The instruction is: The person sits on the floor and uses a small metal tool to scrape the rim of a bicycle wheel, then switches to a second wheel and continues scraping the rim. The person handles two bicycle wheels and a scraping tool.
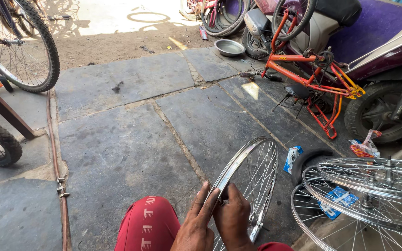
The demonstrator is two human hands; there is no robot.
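Observation:
A bare spoked bicycle wheel rim point(252, 162) stands upright on the stone floor between my knees. My left hand point(195, 223) lies flat against the near edge of the rim with its fingers stretched upward. My right hand point(232, 218) grips the same part of the rim from the right, fingers curled over it. My red trouser leg point(147, 225) shows at the bottom. The hub point(256, 222) sits low, partly behind my right hand.
Two more spoked rims point(359, 195) lie stacked at the right over a tyre point(310, 158). An upturned orange bicycle frame point(312, 74) and a purple scooter point(382, 42) stand behind. A metal bowl point(229, 47), bicycle wheels point(24, 42) at left, and a hose point(59, 176) lie around.

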